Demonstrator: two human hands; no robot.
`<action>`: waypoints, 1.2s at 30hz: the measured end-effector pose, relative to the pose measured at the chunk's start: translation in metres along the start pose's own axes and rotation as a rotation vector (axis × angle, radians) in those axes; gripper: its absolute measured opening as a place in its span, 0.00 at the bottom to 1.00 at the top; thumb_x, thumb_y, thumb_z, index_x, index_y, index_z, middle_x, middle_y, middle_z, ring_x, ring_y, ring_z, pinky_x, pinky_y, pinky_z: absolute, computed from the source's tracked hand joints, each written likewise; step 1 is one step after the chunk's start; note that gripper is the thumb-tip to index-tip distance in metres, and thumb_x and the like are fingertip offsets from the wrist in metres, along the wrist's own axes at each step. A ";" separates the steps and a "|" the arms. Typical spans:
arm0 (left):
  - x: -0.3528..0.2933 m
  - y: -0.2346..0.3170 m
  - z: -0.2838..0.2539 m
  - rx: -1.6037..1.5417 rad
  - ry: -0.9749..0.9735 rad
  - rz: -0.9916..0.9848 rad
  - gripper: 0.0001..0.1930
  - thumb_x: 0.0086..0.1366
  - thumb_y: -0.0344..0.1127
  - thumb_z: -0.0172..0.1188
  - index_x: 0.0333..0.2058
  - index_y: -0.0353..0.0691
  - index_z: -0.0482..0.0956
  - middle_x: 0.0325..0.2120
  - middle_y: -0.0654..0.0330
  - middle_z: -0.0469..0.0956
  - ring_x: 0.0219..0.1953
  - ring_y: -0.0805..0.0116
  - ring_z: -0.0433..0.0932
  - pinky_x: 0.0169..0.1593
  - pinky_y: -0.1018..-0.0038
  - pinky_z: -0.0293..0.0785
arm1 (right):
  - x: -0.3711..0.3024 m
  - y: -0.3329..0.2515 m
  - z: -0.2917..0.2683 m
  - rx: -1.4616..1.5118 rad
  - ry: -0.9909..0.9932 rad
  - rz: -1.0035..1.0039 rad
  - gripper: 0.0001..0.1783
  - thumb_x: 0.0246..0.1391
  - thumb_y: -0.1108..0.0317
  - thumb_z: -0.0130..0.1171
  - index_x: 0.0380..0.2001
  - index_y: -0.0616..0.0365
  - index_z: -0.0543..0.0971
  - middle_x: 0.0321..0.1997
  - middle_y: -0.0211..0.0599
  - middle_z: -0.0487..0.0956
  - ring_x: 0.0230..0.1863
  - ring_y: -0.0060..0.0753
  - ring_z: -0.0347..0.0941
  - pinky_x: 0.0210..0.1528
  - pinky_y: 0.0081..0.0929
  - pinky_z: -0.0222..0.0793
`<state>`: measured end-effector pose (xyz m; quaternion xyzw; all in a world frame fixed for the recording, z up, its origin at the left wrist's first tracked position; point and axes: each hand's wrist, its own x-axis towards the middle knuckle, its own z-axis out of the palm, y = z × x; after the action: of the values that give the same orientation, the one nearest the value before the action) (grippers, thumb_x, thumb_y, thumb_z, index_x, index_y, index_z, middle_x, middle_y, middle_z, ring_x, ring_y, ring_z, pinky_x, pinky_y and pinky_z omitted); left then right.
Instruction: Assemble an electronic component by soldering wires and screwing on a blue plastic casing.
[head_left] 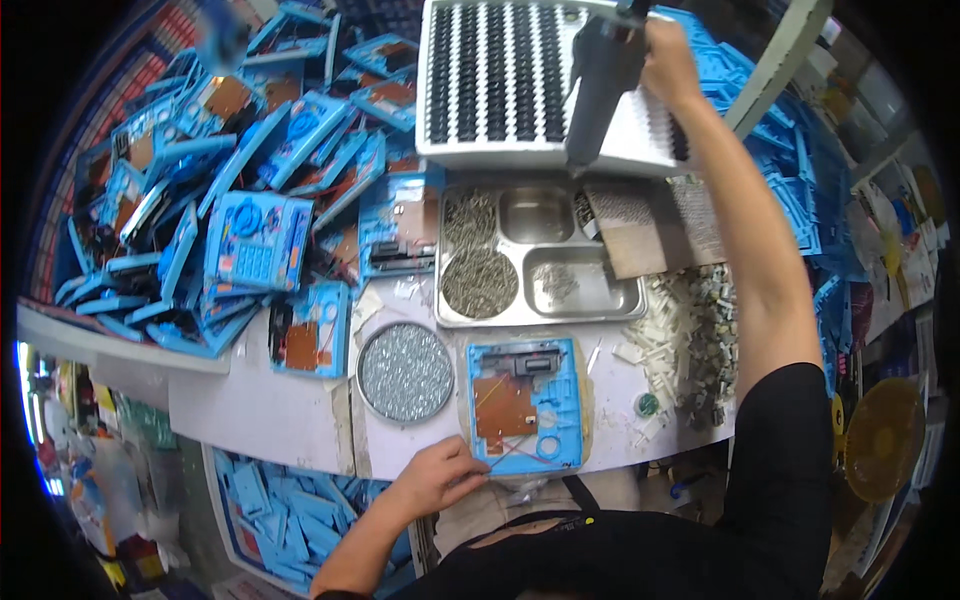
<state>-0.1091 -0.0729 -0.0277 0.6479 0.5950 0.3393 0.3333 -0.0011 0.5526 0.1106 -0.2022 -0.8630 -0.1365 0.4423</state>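
Note:
A blue plastic housing (565, 400) lies open-side up on the table before me, with a brown circuit board (503, 408), a dark part at its top and thin wires. At its lower left corner is my left hand (440, 476), fingers curled together; whether they pinch the edge or a wire cannot be made out. My right hand (670, 65) is raised at the far side, closed around a black electric screwdriver (603, 95) that points down. Under the tool stands a white foam tray (500, 157) with rows of black parts (495, 70).
A steel compartment tray (540, 312) of screws and a round dish (405, 372) of small metal pieces stand beyond the housing. Blue housings (255, 240) pile up at left, more (290, 510) below. Small white parts (680, 350) are heaped at right.

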 end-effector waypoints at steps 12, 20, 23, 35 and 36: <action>-0.002 0.005 0.010 -0.039 0.075 -0.034 0.10 0.56 0.27 0.72 0.37 0.40 0.84 0.28 0.58 0.72 0.30 0.60 0.75 0.33 0.68 0.72 | -0.230 -0.286 -0.211 0.961 -0.720 0.306 0.13 0.47 0.73 0.73 0.37 0.55 0.84 0.37 0.34 0.80 0.46 0.39 0.72 0.52 0.35 0.68; -0.002 -0.001 0.014 -0.006 0.122 -0.017 0.11 0.53 0.26 0.74 0.37 0.38 0.86 0.29 0.60 0.74 0.31 0.65 0.75 0.34 0.73 0.71 | -0.267 -0.317 -0.187 0.794 -0.602 -0.081 0.15 0.43 0.67 0.74 0.36 0.50 0.83 0.36 0.27 0.80 0.48 0.43 0.72 0.52 0.43 0.66; -0.005 0.000 0.015 -0.024 0.134 -0.024 0.11 0.55 0.27 0.73 0.38 0.39 0.85 0.29 0.59 0.73 0.30 0.63 0.76 0.33 0.70 0.72 | -0.265 -0.316 -0.186 0.836 -0.601 -0.101 0.15 0.42 0.66 0.74 0.36 0.50 0.84 0.37 0.25 0.81 0.48 0.42 0.72 0.52 0.44 0.67; -0.003 -0.001 0.014 0.024 0.127 -0.003 0.12 0.53 0.27 0.74 0.37 0.40 0.85 0.27 0.59 0.73 0.29 0.63 0.75 0.31 0.70 0.71 | -0.272 -0.314 -0.192 0.726 -0.527 -0.147 0.17 0.43 0.60 0.74 0.39 0.47 0.87 0.47 0.28 0.81 0.48 0.41 0.71 0.54 0.46 0.66; -0.004 -0.001 0.013 0.030 0.128 -0.005 0.12 0.53 0.28 0.74 0.38 0.40 0.85 0.27 0.59 0.73 0.28 0.62 0.75 0.31 0.68 0.72 | -0.270 -0.310 -0.194 0.747 -0.569 -0.136 0.19 0.43 0.60 0.74 0.42 0.48 0.87 0.48 0.29 0.80 0.48 0.42 0.70 0.55 0.46 0.65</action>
<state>-0.0989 -0.0769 -0.0363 0.6282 0.6217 0.3703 0.2857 0.1331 0.1372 -0.0168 -0.0017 -0.9512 0.2156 0.2209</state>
